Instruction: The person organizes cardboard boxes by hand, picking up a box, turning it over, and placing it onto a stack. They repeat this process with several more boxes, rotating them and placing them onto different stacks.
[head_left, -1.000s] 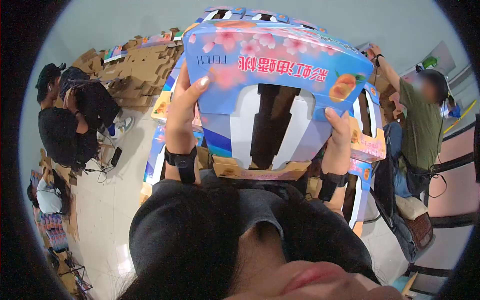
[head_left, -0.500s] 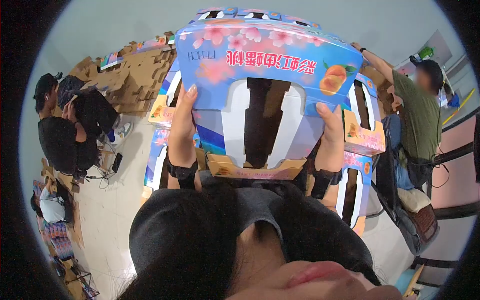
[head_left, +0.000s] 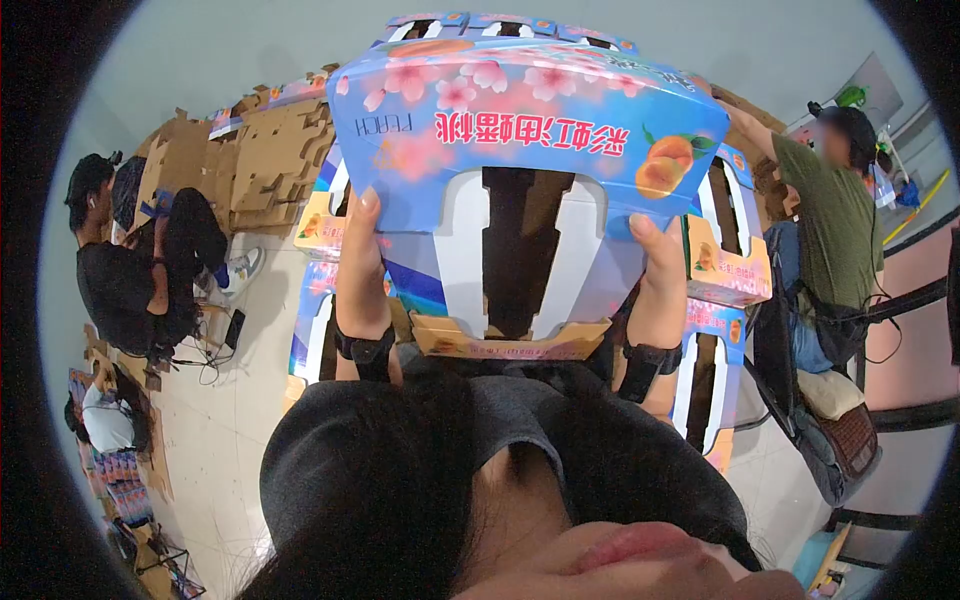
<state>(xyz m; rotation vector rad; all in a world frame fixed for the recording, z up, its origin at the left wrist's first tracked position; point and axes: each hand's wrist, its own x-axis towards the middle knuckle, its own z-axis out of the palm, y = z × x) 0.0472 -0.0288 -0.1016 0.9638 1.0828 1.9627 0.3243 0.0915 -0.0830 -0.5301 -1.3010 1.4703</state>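
“Two hands on one box?”

“Yes. My left hand (head_left: 360, 250) and right hand (head_left: 660, 255) are both closed on a blue cardboard box with pink blossoms and red lettering (head_left: 530, 130), one at each side, thumbs on the near face. The box is right in front of my chest, its lettering upside down to me.”

“How far along does it look?”

“Well along, I'd judge. It has its full shape: the printed panel is folded over, and two white cardboard strips (head_left: 577, 260) flank one dark slot. Nearest me is one peach-coloured cardboard edge (head_left: 510, 345), notched and standing up. Whether any flap is left to tuck in, I can't tell; the underside and far side are hidden.”

“And the others like it?”

“Seven that I can count: three blue-topped printed boxes (head_left: 515, 27) in a row beyond mine, two blue-and-peach boxes (head_left: 320, 228) at my left, one above the other in view, and two matching printed boxes (head_left: 732, 270) at my right. More may be hidden behind mine. They look formed too.”

“Any flat ones?”

“Many flat brown cardboard sheets (head_left: 270, 150) overlap off to my left, too many to count. They look unfolded, so by that measure plenty is left.”

“Who else is about?”

“Three: a person in black (head_left: 110, 280), a person in white (head_left: 108, 420) and a person in green (head_left: 835, 220).”
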